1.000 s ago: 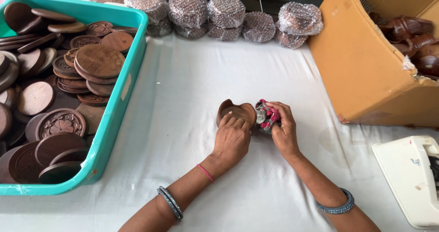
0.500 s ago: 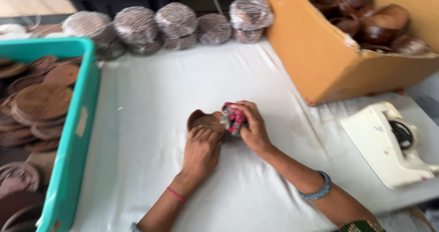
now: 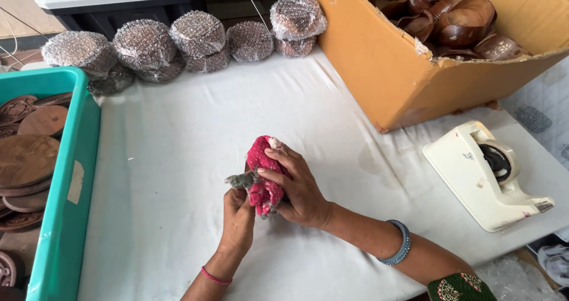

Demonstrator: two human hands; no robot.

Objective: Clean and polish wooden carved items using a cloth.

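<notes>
Since before, red cloth [image 3: 262, 176] now covers the brown piece; both hands lifted nearer. Right hand [image 3: 299, 188] wraps the nubbly, bunched cloth; left hand [image 3: 237, 215] pinches its grey end from below, above the white-covered table [image 3: 178, 158]. Glossy wooden bowls [image 3: 456, 22] fill the cardboard box [image 3: 385, 69].

We see bright, even daylight | soft shadows beside the cardboard box [image 3: 391, 69] on the white table [image 3: 178, 158] | sharp focus | slight wide-angle bending at edges
</notes>
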